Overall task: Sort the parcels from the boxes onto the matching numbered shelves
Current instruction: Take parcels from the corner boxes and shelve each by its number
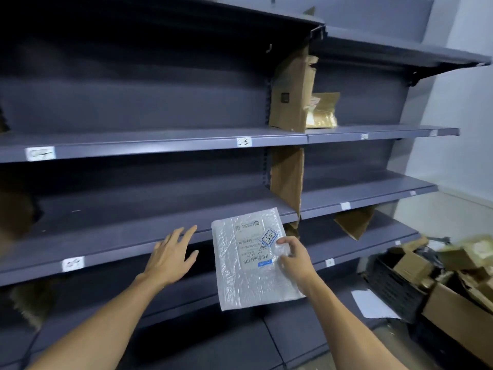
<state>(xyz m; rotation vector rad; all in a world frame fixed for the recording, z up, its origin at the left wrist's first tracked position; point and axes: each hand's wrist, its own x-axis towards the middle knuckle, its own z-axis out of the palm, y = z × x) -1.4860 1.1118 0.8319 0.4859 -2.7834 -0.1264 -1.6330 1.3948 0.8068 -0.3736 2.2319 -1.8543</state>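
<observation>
A: Status chk, sorting run?

B: Early, by my est. Only one item seen shelved: tan padded envelope, upper tier at 1 o'clock, just beside a brown cardboard divider. Black plastic crate and brown cardboard box at 4 o'clock hold a heap of parcels, so most of the job is left.

A: Item in hand?

B: Flat white bubble-wrap mailer, held in air in front of the grey metal shelving, approx centre of view. Not shelved yet. Right hand pinches its right edge: thumb on front face, fingers curled behind. Left hand at 9 o'clock of the mailer, fingers straight and spread, holding nothing. It's over the mid-shelf lip; contact w/ lip: cannot tell.

A: Number match?

B: Blue handwritten sticker on the mailer is blurred, not legible w/ certainty. White shelf-edge tags are smeared too. Needs a read before placing.

A: Obstructions?

B: Cardboard dividers split the bays, so the mailer must go left or right of one. White paper sheet lies on the low tier at 4 o'clock. Path to the mid shelf looks open.
</observation>
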